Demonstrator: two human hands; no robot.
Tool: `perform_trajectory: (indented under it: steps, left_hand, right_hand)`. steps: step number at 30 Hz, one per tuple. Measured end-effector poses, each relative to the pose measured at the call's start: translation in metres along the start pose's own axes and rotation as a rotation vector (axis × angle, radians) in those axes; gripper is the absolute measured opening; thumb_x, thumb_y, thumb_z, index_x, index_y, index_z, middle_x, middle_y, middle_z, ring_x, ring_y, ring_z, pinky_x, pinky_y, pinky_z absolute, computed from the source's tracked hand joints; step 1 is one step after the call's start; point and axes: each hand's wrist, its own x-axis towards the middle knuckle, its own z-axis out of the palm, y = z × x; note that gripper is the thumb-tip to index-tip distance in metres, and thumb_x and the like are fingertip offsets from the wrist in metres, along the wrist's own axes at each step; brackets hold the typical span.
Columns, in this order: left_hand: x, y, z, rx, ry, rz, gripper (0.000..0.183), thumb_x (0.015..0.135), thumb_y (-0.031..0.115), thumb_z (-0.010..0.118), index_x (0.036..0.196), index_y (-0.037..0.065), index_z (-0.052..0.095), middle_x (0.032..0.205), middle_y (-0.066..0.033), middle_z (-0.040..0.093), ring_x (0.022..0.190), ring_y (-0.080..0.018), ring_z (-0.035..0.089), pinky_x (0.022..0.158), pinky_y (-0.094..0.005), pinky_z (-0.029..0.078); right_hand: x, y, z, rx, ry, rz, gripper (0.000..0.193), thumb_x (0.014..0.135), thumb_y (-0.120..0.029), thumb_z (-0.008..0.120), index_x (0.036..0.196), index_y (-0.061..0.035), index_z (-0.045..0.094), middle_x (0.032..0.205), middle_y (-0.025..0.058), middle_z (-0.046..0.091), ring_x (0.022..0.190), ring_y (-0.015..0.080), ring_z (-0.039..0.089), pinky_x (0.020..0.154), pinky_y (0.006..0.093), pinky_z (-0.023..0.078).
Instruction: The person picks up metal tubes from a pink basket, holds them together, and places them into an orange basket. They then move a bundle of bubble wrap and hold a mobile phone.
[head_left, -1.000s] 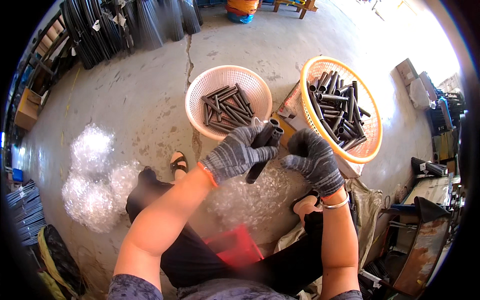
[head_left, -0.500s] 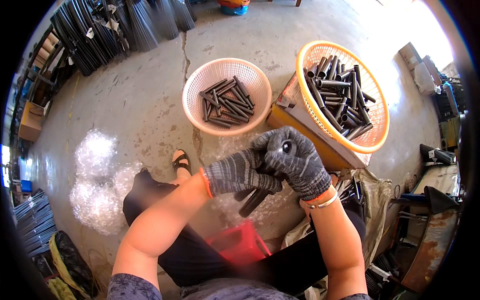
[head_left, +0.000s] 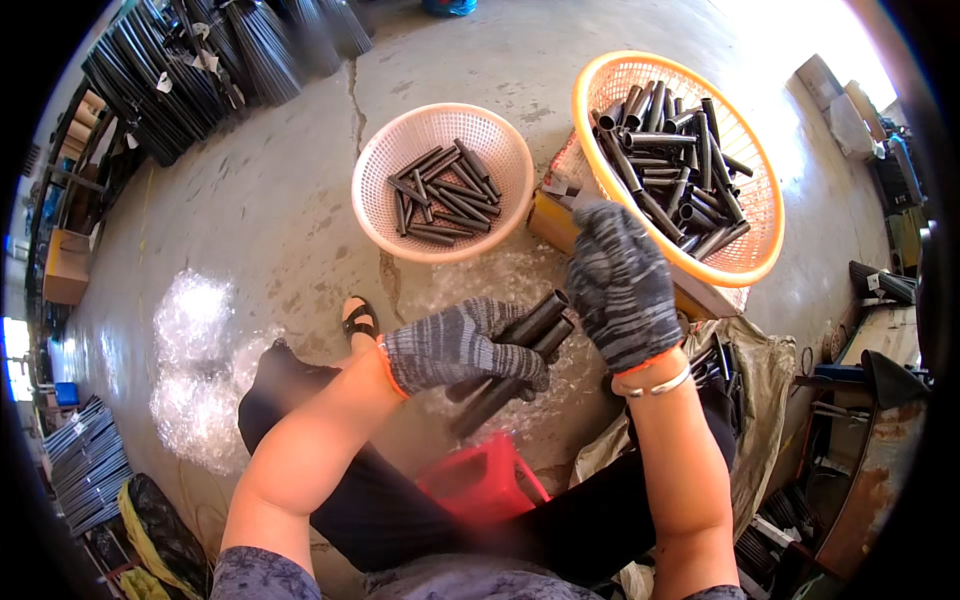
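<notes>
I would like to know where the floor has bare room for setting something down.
Bare grey concrete floor lies left of the round pale-pink plastic basket, between long black rod bundles above and a shiny transparent plastic heap below. It is crowded below the round orange-rimmed plastic basket, with crumpled beige sheeting.

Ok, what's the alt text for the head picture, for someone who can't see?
A person's gloved left grip holds black tubes; the gloved right grip is nearby. Ahead, a pink basket and a bigger orange-rimmed basket hold similar pieces.
</notes>
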Motion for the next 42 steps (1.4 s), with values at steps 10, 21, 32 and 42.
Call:
perform_trajectory:
  steps: [10, 21, 32, 42]
  left_hand:
    - [-0.006, -0.017, -0.016, -0.259, 0.125, 0.062, 0.037, 0.075, 0.006, 0.067, 0.110, -0.003, 0.055, 0.093, -0.0137, 0.064, 0.081, -0.0222, 0.064, 0.077, -0.0350, 0.052]
    - [-0.003, -0.015, -0.015, -0.263, 0.186, 0.278, 0.062, 0.073, 0.004, 0.070, 0.128, 0.006, 0.042, 0.104, -0.0120, 0.061, 0.095, -0.0219, 0.060, 0.080, -0.0371, 0.052]
    - [-0.023, 0.005, -0.002, -0.456, 0.013, 0.414, 0.080, 0.067, 0.010, 0.076, 0.135, 0.004, 0.035, 0.101, -0.0173, 0.063, 0.097, -0.0249, 0.062, 0.076, -0.0339, 0.055]
    - [-0.037, 0.005, -0.015, -0.324, -0.073, 0.482, 0.064, 0.075, 0.018, 0.070, 0.127, -0.002, 0.040, 0.104, -0.0188, 0.061, 0.080, -0.0206, 0.064, 0.072, -0.0293, 0.054]
  right_hand:
    - [0.015, -0.051, -0.030, 0.488, 0.341, -0.062, 0.013, 0.093, -0.021, 0.051, 0.087, -0.0117, 0.056, 0.058, -0.0067, 0.042, 0.047, 0.0037, 0.037, 0.040, 0.0171, 0.034]
    - [-0.014, -0.027, 0.007, -0.594, -0.252, 0.167, 0.015, 0.090, -0.014, 0.055, 0.100, -0.0041, 0.060, 0.079, 0.0022, 0.060, 0.061, 0.0095, 0.052, 0.055, 0.0226, 0.043]
    - [-0.014, 0.027, -0.008, -0.706, -0.440, 0.037, 0.018, 0.085, -0.003, 0.058, 0.103, -0.0001, 0.059, 0.089, 0.0063, 0.064, 0.079, 0.0127, 0.058, 0.072, 0.0270, 0.049]
    - [-0.010, 0.056, -0.026, -0.735, -0.253, 0.048, 0.010, 0.088, -0.012, 0.057, 0.089, -0.0022, 0.059, 0.077, 0.0017, 0.060, 0.070, 0.0134, 0.053, 0.065, 0.0282, 0.045]
